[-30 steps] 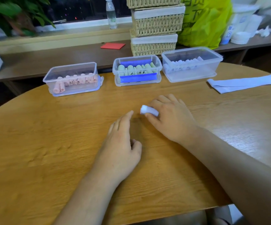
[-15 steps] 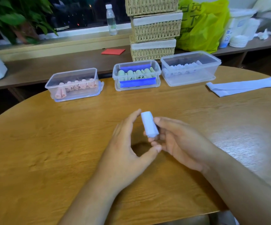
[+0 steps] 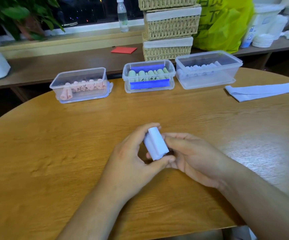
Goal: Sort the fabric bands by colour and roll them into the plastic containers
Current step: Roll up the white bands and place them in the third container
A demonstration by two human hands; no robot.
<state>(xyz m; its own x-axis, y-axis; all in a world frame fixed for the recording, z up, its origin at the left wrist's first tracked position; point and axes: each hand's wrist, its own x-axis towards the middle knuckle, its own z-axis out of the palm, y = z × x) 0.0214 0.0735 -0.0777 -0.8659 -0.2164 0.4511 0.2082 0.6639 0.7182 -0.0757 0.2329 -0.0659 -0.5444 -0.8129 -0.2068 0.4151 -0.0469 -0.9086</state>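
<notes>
Pink, green, pale blue: sorted into three clear plastic boxes along the far edge of the worktop point(image 3: 53, 153). Left container point(image 3: 90, 96) packed with a row of pink rolls point(image 3: 84, 85). Middle container point(image 3: 149, 62) filled with green rolls point(image 3: 150, 73) behind a blue strip point(image 3: 149, 83). Right container point(image 3: 209, 82) lined with pale rolls point(image 3: 197, 68) along its back wall, with room in front. Looks far along.

Left to do: one pale blue roll point(image 3: 156, 144), clamped between both hands just above the worktop. Left hand point(image 3: 129, 158) pinching it end to end with thumb and fingertip, right hand point(image 3: 194, 156) curled against its side and underside, the two close together. Belongs in the right container, most likely. Further right, one flat folded band point(image 3: 265, 90) lying unrolled.

Soft, stretchy-looking fabric, wound into short tight cylinders. Thin, glossy, see-through box walls. Smooth wood-grain top.
</notes>
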